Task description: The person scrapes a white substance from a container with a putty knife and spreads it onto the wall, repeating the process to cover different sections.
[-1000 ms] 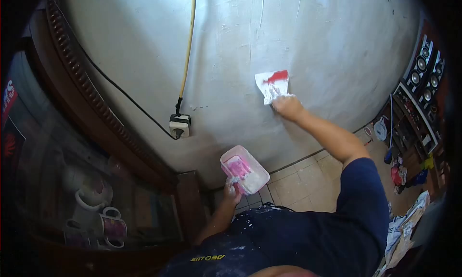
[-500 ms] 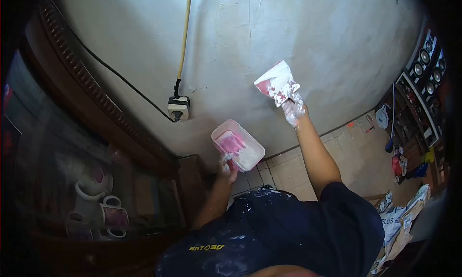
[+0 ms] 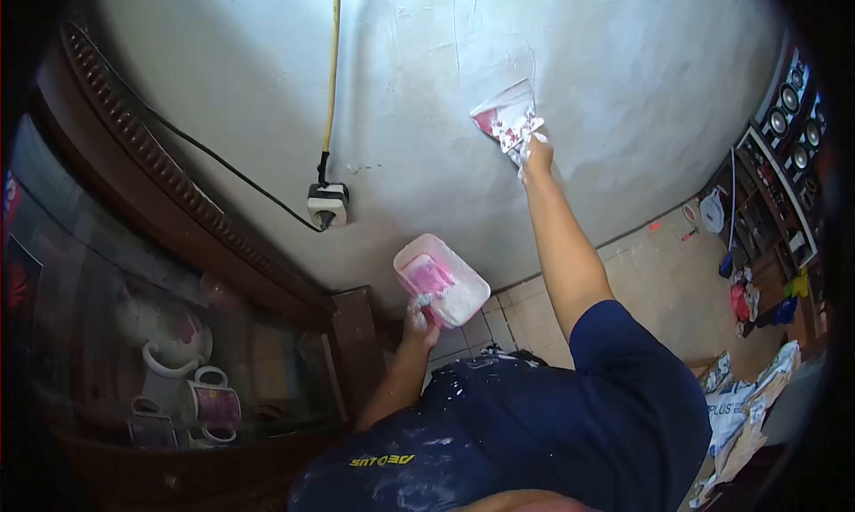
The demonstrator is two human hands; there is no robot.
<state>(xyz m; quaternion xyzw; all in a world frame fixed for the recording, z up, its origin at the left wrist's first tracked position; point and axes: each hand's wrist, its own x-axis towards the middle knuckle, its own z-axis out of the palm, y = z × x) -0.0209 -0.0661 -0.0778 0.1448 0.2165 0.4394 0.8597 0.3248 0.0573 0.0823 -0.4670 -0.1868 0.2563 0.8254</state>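
Left hand (image 3: 422, 325) is curled round the near edge of a pink-and-white tub (image 3: 448, 261), thumb over the rim, tub beyond the fingers and tilted so its inside shows white paste (image 3: 464, 304). Further out, right hand (image 3: 538, 158) is closed round the handle of a smeared scraper (image 3: 510, 118), blade beyond the fist and seemingly against the wall (image 3: 623, 129); socket block (image 3: 328, 207) is on that wall, left of the scraper and above the tub.
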